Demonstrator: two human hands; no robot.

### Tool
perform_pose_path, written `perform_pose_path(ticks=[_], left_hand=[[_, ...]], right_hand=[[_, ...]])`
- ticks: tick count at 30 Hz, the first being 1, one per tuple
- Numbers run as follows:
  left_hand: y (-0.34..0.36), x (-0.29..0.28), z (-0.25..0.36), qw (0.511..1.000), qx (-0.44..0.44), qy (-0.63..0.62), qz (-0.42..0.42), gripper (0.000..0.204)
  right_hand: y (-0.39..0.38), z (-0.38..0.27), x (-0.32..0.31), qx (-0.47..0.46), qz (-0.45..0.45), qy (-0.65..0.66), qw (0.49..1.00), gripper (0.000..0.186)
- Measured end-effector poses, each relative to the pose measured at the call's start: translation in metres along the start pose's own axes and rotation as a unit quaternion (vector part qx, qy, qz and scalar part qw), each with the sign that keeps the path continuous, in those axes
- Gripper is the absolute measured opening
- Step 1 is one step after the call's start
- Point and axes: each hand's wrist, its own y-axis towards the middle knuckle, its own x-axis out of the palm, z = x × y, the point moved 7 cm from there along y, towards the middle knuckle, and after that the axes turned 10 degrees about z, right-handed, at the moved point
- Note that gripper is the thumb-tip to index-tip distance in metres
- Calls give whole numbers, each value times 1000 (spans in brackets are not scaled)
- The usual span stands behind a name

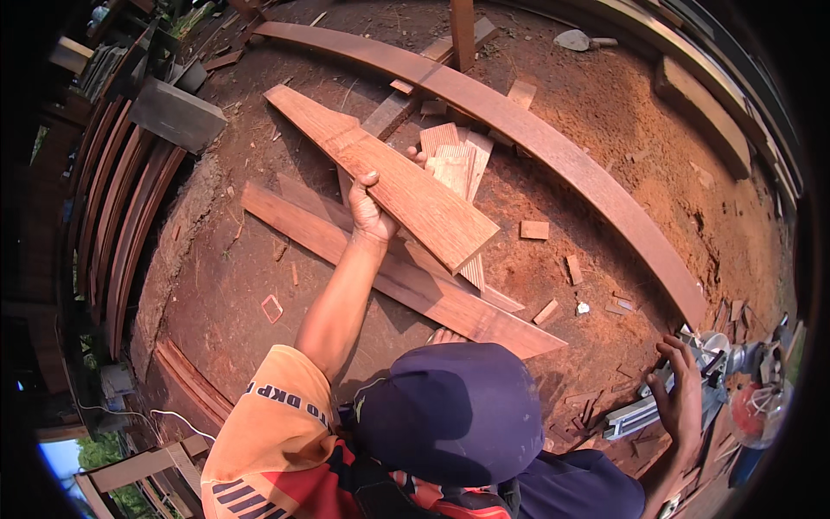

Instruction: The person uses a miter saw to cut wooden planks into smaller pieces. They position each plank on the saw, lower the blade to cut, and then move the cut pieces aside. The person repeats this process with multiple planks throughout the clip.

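**Tapered board (415, 190) gripped in the left hand (373, 216); right hand (679, 385) with fingers parted**

In the head view, the board is held up over the middle of the work ground, slanting from the far left to a wider, square-cut end nearer and to the right. The left hand grips it from the near side: the thumb presses against the near edge, and fingertips show past the far edge. The right hand is well apart from the board, off to the right, its fingers loosely spread just beside a metal power tool (635, 418); whether it touches the tool cannot be told.

Beneath the held board, a long dark plank (415, 281) lies on the ground, running the same way. Pale offcuts (454, 164) are heaped just beyond the board. Farther off, a long curved beam (596, 184) sweeps from far left to near right. Curved planks (138, 225) stand stacked at the left.

Writing shows on the orange left sleeve (277, 394): a line of dark capital letters, with a row of dark slanted stripes nearer the shoulder. A dark blue cap (445, 415) fills the near middle.
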Motion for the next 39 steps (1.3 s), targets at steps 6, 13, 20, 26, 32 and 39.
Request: perform_pose_path(ticks=[6,13,20,26,32,39], left_hand=[[-21,-33,-131,987,-135,-43,79,66],[-90,11,-178,970,-229,-39,74,56],[-103,-2,-200,960,-262,-24,93,51],[-85,-24,-182,967,-210,-20,143,59],[39,-143,26,953,23,33,302,94],[44,-166,84,942,38,174,283,69]], right_hand=[[-17,2,39,-2,-74,65,995,47],[-25,-1,160,207,-122,597,765,75],[6,-34,178,212,-117,744,623,66],[4,-23,202,278,-79,683,671,34],[-3,-35,191,227,-94,666,704,39],[-59,21,176,278,-78,645,707,46]])
